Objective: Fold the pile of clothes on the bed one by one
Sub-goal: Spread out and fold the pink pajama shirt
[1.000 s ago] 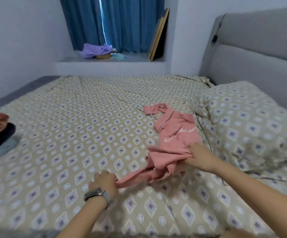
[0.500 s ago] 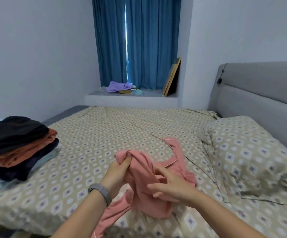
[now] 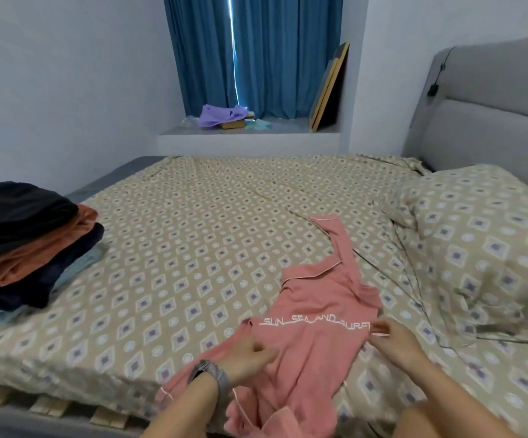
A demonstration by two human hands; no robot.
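Clothes already folded sit in a stack (image 3: 19,245) at the left edge of the frame, on the bed (image 3: 193,248). Lower centre, a pink top (image 3: 313,339) with white lettering lies spread on the patterned sheet, its hem trailing over the near bed edge. Left hand (image 3: 250,355) presses on its left side, fingers fairly straight. Right hand (image 3: 392,339) pinches the top's right edge. Far right lies a pillow (image 3: 484,248)

Pale walls (image 3: 66,74), blue curtains (image 3: 256,52) over a ledge (image 3: 288,129), grey padded headboard (image 3: 493,105), patterned bedsheet (image 3: 193,232)
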